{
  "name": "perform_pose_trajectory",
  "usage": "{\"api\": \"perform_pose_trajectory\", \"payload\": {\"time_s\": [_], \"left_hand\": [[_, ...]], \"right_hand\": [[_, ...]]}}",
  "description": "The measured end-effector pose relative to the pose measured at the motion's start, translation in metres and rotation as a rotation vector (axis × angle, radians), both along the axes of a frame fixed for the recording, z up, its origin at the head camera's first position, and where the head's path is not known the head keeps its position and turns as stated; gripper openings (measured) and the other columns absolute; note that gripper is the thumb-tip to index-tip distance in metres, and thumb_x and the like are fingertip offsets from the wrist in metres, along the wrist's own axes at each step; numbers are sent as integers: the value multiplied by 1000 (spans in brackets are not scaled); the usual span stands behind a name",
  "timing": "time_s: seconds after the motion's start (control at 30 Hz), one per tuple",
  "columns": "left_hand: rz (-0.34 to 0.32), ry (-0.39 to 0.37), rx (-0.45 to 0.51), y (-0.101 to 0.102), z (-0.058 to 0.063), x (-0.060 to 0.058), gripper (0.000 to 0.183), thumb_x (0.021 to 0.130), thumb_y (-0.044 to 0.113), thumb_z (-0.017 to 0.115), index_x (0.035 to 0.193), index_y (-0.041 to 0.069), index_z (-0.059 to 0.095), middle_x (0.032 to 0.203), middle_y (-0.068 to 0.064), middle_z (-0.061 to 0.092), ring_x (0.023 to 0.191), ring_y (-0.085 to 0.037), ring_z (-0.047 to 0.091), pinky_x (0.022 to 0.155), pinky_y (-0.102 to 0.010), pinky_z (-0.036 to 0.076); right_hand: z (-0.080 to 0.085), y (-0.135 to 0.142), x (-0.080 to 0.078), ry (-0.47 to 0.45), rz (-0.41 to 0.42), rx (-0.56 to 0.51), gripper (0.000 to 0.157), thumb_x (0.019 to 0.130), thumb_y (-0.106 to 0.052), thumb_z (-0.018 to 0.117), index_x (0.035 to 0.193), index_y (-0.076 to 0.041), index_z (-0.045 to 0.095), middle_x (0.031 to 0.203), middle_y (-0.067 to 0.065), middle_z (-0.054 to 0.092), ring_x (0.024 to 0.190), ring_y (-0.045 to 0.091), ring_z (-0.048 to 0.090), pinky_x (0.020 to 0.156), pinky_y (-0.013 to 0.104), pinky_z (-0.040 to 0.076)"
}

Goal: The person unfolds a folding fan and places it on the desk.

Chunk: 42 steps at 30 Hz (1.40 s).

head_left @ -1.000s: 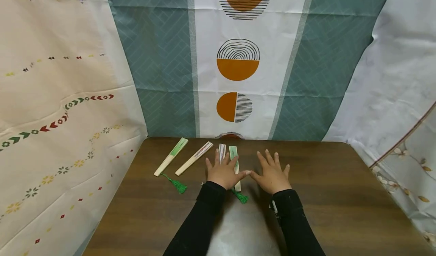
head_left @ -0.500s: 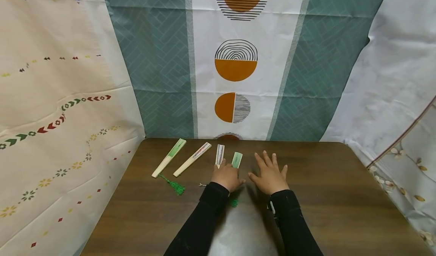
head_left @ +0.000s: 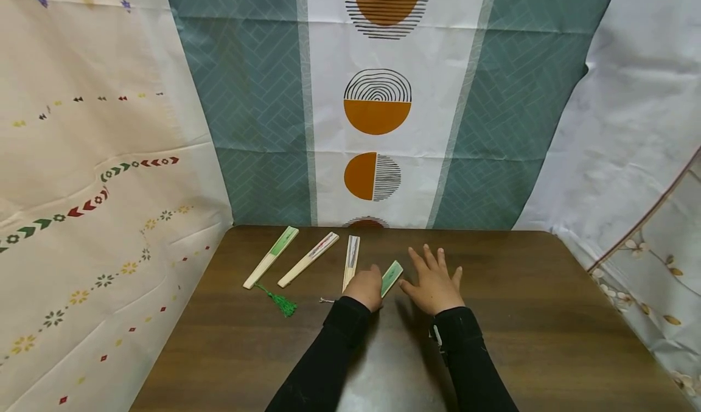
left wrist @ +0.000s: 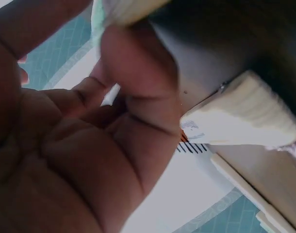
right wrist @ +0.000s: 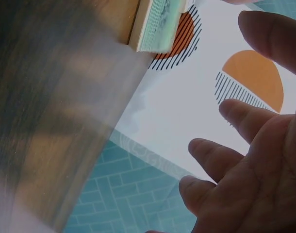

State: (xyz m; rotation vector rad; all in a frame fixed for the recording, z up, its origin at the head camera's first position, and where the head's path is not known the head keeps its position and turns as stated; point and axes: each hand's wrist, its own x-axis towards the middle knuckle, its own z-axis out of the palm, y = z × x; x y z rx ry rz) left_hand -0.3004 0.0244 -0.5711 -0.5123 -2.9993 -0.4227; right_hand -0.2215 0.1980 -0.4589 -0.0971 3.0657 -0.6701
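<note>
My left hand (head_left: 366, 286) grips a folded hand fan (head_left: 391, 277) with a green printed end, its fingers curled about the pale lower part. In the left wrist view a blurred pale piece of that fan (left wrist: 133, 10) shows at the fingertips. The fan's green end tilts up to the right, toward my right hand (head_left: 432, 283). That hand is spread over the table with straight fingers and holds nothing. The fan's green end (right wrist: 160, 24) also appears in the right wrist view, apart from the fingers. A white-printed folded fan (head_left: 351, 260) lies just left of my left hand, partly hidden by it.
Farther left on the brown table (head_left: 515, 314) lie a green folded fan (head_left: 271, 257) with a green tassel (head_left: 283, 305) and a white-printed folded fan (head_left: 308, 259). A patterned cloth (head_left: 257, 126) hangs behind the table's back edge.
My left hand has gone from spread fingers to gripping the green fan at its right. The fan has turned, its printed end swinging rightward and nearer. My right hand stays nearly still.
</note>
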Motion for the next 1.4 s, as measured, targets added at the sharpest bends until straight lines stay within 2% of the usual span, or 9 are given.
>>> {"api": "perform_pose_trajectory", "payload": {"time_s": [0.13,0.27,0.37,0.43,0.57,0.67,0.77,1.07,1.4], "left_hand": [[-50,-32,10,-4,-3,-1,44,77,28,108,103,11,76,91,-4,81,78,-19,75,71,-37,66],[-93,-81,57,-13,-4,-5,30,91,29,98,79,18,72,79,3,75,70,-14,69,63,-32,59],[-94,-108,174,-22,-1,-11,39,97,29,92,74,22,62,70,9,62,63,-9,59,57,-28,51],[-93,-66,303,-29,-2,-18,37,101,35,89,78,23,62,71,11,60,64,-8,55,57,-27,47],[-77,-100,578,-37,55,8,25,106,31,84,97,13,70,83,-1,71,70,-14,63,61,-30,56],[-60,-225,774,-38,107,38,19,107,20,82,109,4,72,96,-14,77,76,-21,71,64,-35,67],[-47,-317,913,-37,125,48,15,110,16,78,116,3,74,104,-17,79,81,-19,75,66,-34,71],[-40,-409,993,-37,129,46,14,111,13,75,120,2,77,106,-17,79,84,-16,77,68,-30,71],[-37,-425,971,-35,128,44,16,109,13,79,119,1,78,104,-16,80,86,-15,77,66,-31,71]], "right_hand": [[-1,-1,1,-2,-4,-8,80,111,-40,74,178,-16,38,188,26,21,176,55,5,130,96,4],[-1,-1,2,21,-13,-34,80,112,-40,73,178,-14,38,187,28,24,176,56,7,131,95,5],[0,0,1,50,-40,-58,81,113,-41,71,179,-10,35,185,30,28,174,57,14,132,93,14],[2,0,0,70,-76,-74,82,114,-43,68,178,-4,33,182,32,34,172,58,22,132,90,23],[6,-1,-1,68,-110,-136,81,118,-49,58,176,2,33,177,34,42,167,58,36,130,82,38],[6,-3,-1,40,-46,-239,74,121,-49,52,175,0,38,174,33,47,162,55,46,129,76,44],[7,-6,-1,25,35,-329,67,123,-48,47,174,-4,42,169,30,56,154,52,58,125,72,51],[10,-11,2,21,142,-495,59,124,-45,45,170,-8,51,158,25,68,143,46,70,119,68,58],[13,-13,-1,-29,185,-597,41,125,-27,49,145,1,71,141,26,77,126,41,78,98,54,72]]}}
